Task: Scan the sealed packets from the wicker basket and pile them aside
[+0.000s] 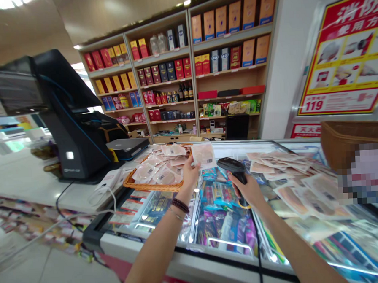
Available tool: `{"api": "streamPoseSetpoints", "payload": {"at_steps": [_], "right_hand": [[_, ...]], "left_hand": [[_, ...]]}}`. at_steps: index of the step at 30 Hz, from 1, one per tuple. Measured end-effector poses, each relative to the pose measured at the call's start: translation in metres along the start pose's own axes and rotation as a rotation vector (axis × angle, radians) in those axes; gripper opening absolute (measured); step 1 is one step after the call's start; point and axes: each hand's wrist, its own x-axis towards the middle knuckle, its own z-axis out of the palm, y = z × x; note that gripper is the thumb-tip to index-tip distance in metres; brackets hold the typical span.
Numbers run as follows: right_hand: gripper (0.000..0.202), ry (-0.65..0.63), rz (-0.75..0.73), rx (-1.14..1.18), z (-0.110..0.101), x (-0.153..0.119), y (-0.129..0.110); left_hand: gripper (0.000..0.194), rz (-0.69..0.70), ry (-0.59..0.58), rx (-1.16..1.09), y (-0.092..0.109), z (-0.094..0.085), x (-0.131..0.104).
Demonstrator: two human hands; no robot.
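Observation:
My left hand (190,172) grips the edge of a flat clear packet (204,155) with a barcode label at its lower right corner. Wrapped round the handle of a black barcode scanner (233,166) is my right hand (247,189); the scanner's head points left toward the packet, with a gap between them. A cable (258,247) runs down from the scanner over the freezer front. Just left of my left hand, an orange wicker tray (156,186) holds many similar packets (168,166). More packets (318,194) lie spread and piled right of my right hand.
Beneath is a glass-topped chest freezer (144,247) with colourful packaged goods inside. A black till screen stand (74,135) stands at left on a white counter (26,179). A brown basket (335,146) sits at right. Shelves (191,69) of boxed goods line the back.

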Motion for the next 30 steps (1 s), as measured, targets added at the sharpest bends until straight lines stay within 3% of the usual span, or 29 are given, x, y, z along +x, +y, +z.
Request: {"api": "streamPoseSetpoints", "payload": {"at_steps": [3,5,8,10,18,30], "right_hand": [[0.045,0.039,-0.014,-0.067,-0.011,0.003,0.005],[0.043,0.036,-0.015,-0.137,-0.019,0.005,0.007],[0.04,-0.021,0.011,-0.257,-0.028,0.007,0.006],[0.038,-0.042,0.042,-0.321,-0.029,0.007,0.002],[0.031,-0.056,0.069,-0.439,-0.021,-0.003,-0.02],[0.032,-0.052,0.06,-0.502,-0.022,-0.004,-0.018]], "left_hand": [[0.03,-0.051,0.013,-0.003,-0.032,0.027,-0.008],[0.026,-0.117,0.089,0.002,-0.054,0.036,-0.011],[0.034,-0.214,0.189,-0.046,-0.078,0.037,-0.012],[0.043,-0.25,0.192,-0.102,-0.086,0.033,-0.012],[0.058,-0.233,0.129,-0.198,-0.082,0.025,-0.017],[0.052,-0.219,0.142,-0.194,-0.078,0.025,-0.019]]}}
